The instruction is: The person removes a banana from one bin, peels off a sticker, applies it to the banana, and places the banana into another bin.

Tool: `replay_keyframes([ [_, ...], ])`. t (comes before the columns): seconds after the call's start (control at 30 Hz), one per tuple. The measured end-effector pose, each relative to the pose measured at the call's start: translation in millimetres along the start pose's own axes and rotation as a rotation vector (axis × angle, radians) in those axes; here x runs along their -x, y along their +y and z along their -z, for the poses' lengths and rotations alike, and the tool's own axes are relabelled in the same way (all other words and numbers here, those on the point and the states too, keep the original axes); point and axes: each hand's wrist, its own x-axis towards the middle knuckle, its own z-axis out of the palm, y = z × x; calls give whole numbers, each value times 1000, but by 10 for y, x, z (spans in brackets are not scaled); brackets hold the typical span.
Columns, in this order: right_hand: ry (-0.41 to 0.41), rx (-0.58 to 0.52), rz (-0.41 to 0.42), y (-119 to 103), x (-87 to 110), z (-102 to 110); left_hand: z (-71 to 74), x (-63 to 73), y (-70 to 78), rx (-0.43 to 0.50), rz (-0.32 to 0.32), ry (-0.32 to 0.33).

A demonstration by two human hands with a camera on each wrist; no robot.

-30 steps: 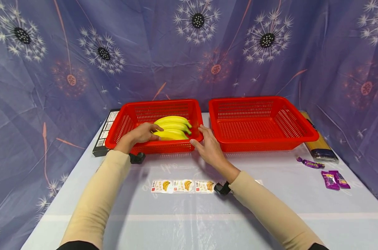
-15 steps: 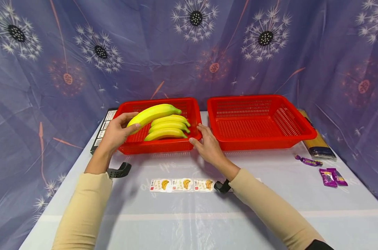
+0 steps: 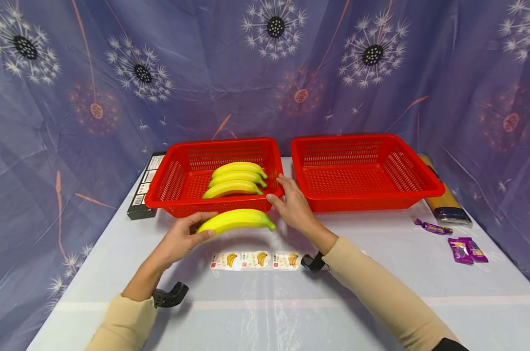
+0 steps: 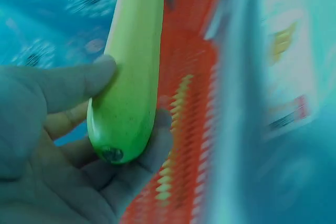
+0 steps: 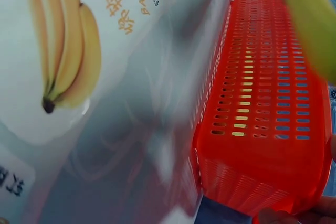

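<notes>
My left hand (image 3: 177, 241) grips a yellow banana (image 3: 238, 219) by one end, in front of the left red basket (image 3: 173, 208). In the left wrist view, thumb and fingers wrap the rounded dark-tipped end of this banana (image 4: 134, 72). Three more bananas (image 3: 233, 188) lie side by side inside that basket, toward its right. My right hand (image 3: 295, 209) holds the basket's front right corner, thumb at the front and fingers along the side. In the right wrist view, its fingertips (image 5: 310, 216) show at the red basket wall (image 5: 247, 156).
A second red basket (image 3: 370, 202) stands to the right. A strip of banana-picture labels (image 3: 257, 261) lies in front, partly under my right wrist. Purple-wrapped sweets (image 3: 461, 250) and a yellow pack (image 3: 451, 207) are at the right. A dark box (image 3: 142, 197) sits behind the left basket's side.
My left hand took one banana out of the left basket, lifting it leftward, then brought it forward over the table before the basket. My right hand stays at the basket corner.
</notes>
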Motion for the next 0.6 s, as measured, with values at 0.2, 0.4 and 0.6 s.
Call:
replay_keyframes([
  [0.2, -23, 4, -5, 2, 10, 10, -447, -135, -19, -177, 52, -11],
  [0.4, -36, 17, -22, 12, 16, 1, -826, -356, 29, -268, 36, -5],
  [0.6, -22, 20, -15, 13, 13, -3, -1052, -556, 109, -260, -6, -10],
])
